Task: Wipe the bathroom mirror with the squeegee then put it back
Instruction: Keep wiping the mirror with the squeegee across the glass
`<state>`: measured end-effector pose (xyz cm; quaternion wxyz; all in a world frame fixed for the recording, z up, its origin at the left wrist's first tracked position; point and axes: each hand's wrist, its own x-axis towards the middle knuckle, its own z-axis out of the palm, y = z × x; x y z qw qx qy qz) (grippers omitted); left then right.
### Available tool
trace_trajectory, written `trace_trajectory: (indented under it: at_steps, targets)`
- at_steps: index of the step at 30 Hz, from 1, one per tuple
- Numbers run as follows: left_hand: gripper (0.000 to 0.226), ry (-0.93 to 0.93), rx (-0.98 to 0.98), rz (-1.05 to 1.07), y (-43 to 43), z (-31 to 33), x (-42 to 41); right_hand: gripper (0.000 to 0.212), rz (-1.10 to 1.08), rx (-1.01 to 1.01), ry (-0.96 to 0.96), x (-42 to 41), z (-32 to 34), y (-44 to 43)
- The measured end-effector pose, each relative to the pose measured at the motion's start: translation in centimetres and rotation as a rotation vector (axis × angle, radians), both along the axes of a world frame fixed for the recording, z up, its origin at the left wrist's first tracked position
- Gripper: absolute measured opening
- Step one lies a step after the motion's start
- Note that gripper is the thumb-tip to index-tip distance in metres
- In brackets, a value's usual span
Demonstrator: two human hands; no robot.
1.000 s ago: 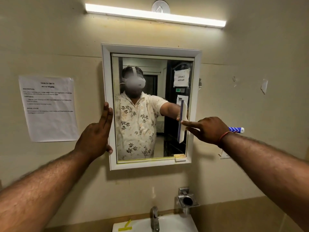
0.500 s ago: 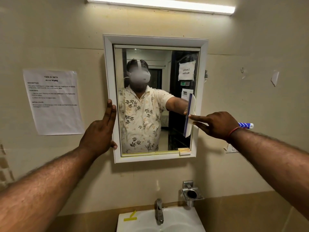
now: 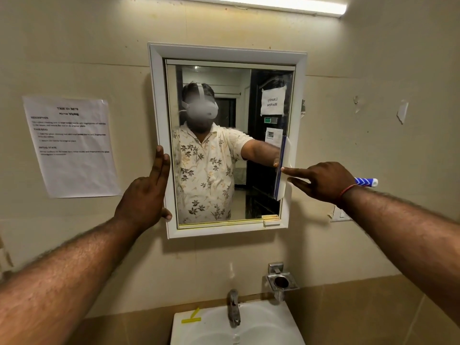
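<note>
Observer: Left hand (image 3: 146, 192) lies flat on the left edge of the mirror (image 3: 224, 52) frame. Fingers straight, thumb tucked near the lower left corner. It grips nothing and only braces.

Checker: Squeegee position?

Observer: Squeegee (image 3: 283, 168) stands upright with its blade on the glass, hard against the mirror's right edge, in the lower half. Right hand (image 3: 321, 183) is wrapped round the handle, forefinger stretched out onto the back of the head.

Checker: Handling estimate?

Observer: Judged light. Small plastic body, stiff head, likely a soft rubber lip. The best hold is the present one: fist on the handle, one finger on the head to keep the lip evenly pressed. Wet plastic may slip. Glass is fragile and the frame may be a cupboard door, hence the brace.

Checker: Not resolved?

Observer: Most of the handle is buried in the fist; only its blue-and-white end shows past the wrist. Contact of lip with glass cannot be confirmed. Streaks or water on the glass are not discernible. Squeegee's resting place is not identifiable. Sink (image 3: 281, 317) is cut off at the bottom edge.
</note>
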<state>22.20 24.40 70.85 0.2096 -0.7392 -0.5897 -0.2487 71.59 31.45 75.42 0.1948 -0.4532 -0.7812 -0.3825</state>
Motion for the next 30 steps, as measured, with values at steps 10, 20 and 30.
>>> trace_trajectory:
  at_steps: [10,20,30]
  targets:
    - [0.179,-0.007,0.010,-0.018,-0.1,-0.8,-0.1,0.050,0.041,-0.021,0.101,-1.7,-1.1,-1.5]
    - [0.178,0.000,-0.015,-0.004,0.1,-2.4,-0.6,0.051,0.332,-0.073,0.011,-15.8,-8.4,-4.0]
    - [0.172,0.042,-0.016,0.002,0.5,-4.5,-1.2,0.055,0.388,-0.122,-0.025,-24.4,-10.7,-3.0]
